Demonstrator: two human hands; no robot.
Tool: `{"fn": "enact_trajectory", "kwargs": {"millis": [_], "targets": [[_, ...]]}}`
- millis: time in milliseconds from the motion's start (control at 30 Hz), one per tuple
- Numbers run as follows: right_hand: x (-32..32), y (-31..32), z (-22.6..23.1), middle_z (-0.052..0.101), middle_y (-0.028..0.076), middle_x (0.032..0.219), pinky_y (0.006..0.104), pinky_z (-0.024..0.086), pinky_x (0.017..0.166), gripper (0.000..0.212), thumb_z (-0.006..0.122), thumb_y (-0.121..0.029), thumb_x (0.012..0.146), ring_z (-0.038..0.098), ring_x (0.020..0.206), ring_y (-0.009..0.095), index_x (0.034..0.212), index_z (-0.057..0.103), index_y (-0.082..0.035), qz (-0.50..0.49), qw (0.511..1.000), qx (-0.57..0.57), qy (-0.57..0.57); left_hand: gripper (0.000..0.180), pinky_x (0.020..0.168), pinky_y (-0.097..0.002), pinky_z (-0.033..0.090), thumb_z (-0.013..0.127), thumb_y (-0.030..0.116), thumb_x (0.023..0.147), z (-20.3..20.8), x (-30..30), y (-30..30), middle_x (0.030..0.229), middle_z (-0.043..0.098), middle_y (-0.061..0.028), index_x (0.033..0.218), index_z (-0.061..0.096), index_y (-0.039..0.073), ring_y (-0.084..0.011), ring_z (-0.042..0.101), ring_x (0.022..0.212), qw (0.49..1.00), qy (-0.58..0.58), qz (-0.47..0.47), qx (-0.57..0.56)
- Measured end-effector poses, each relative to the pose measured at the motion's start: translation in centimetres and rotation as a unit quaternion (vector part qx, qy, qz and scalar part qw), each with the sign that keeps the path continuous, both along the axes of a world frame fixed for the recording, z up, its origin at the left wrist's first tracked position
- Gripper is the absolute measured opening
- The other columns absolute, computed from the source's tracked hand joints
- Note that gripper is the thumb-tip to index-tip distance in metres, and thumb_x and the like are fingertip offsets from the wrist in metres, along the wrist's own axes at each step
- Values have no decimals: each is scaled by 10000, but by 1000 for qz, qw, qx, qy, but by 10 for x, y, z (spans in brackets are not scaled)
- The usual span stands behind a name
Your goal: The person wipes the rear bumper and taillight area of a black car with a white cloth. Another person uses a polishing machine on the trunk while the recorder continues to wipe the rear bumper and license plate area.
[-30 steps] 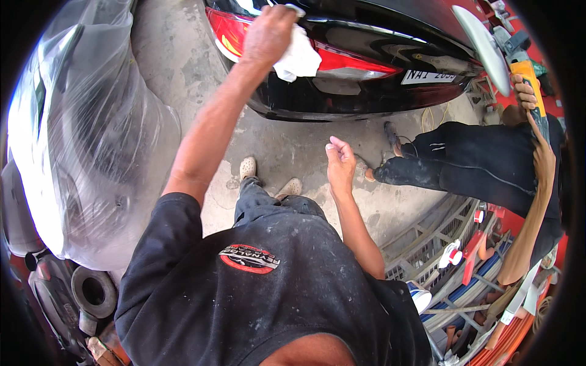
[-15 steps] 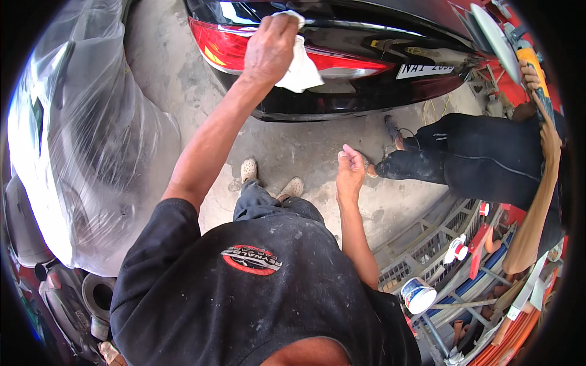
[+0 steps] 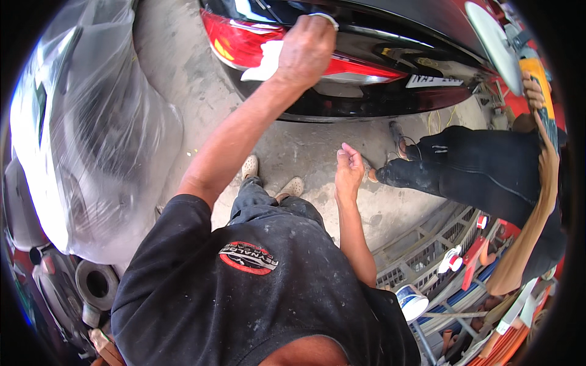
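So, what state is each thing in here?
Left hand: gripping the cloth, at the car's rear
White cloth: bunched in that hand
Black car's taillight: partly covered
Right hand: loosely curled, seemingly empty
Clear plastic sheet: draped, wrinkled
Yellow disc power tool: held by a co-worker; running, can't tell

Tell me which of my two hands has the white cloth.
Your left hand, holding the white cloth at the black car; your right hand is away from the car, without cloth.

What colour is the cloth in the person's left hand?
White. The cloth shows best in the head view, held by the left hand.
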State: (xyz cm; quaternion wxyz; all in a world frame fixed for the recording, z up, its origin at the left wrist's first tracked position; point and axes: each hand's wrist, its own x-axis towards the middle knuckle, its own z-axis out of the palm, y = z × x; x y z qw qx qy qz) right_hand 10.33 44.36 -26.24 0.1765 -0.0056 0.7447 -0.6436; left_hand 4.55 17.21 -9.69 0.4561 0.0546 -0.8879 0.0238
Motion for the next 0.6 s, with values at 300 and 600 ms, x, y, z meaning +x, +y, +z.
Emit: {"fn": "enact_trajectory", "kwargs": {"millis": [300, 600], "targets": [[4, -29, 10, 667, 120, 1177, 299, 463, 967, 267, 674, -141, 968, 601, 1080, 177, 1202, 677, -14, 45, 999, -14, -27, 241, 844, -389, 560, 665, 19, 737, -8, 31, -60, 986, 655, -111, 975, 697, 17, -297, 623, 938, 998, -31, 1, 53], [3, -9, -1, 639, 47, 1082, 260, 448, 853, 252, 673, -136, 970, 548, 952, 114, 1201, 678, -35, -1, 999, -6, -34, 255, 776, -355, 566, 665, 42, 761, 2, -4, 9, 968, 619, -86, 1013, 695, 18, -267, 630, 893, 998, -19, -48, 28]]}}
